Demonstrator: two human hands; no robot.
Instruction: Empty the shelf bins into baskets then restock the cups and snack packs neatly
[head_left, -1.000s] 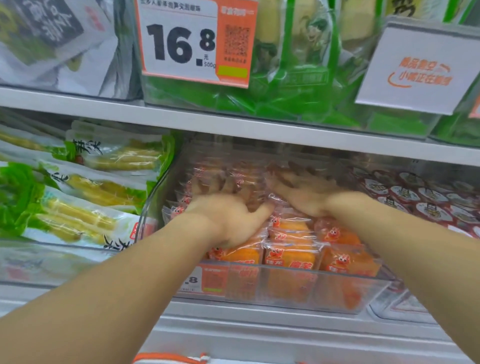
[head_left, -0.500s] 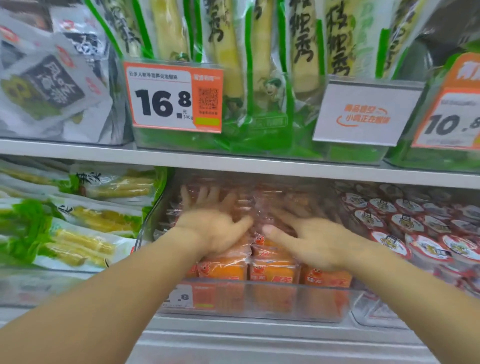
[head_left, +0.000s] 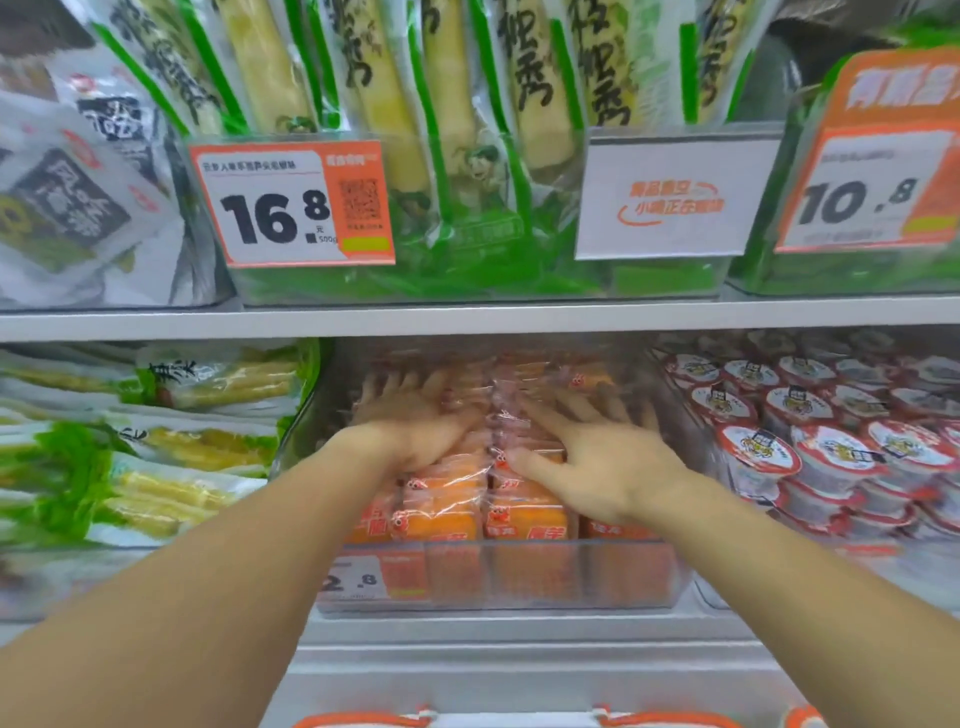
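A: In the head view, what do the hands do at the clear bin (head_left: 498, 577)?

B: Both are inside the bin, lying on the orange snack packs (head_left: 441, 504). The left hand (head_left: 415, 421) rests flat on the packs at the left side of the bin, fingers spread and pointing to the back. The right hand (head_left: 597, 457) rests on the packs at the right side of the bin, fingers also straight and spread. Neither hand grasps anything; they only press down.

A: And the cups?

B: The cups (head_left: 810, 436) stand in stacked rows just right of the bin, in another container. Left of the bin lie green and yellow packets (head_left: 156, 467). Above the bin, on the upper shelf (head_left: 467, 317), stand tall packets with a price tag (head_left: 291, 202).

A: What could go wrong from here?

B: I think the packs are slippery in their shiny wrap and they are piled higher than the front wall of the bin. If the hands push forward too hard, the front packs may slide over this wall and fall toward the baskets (head_left: 363, 719), whose orange rims show below the bin. Also the space between the pile and the upper shelf looks narrow, so the knuckles may catch there. Too strong pressing may crush the soft packs.

A: And to the right of the bin?

B: The right wrist is near the cups; a careless sideways move may knock the stacks down.
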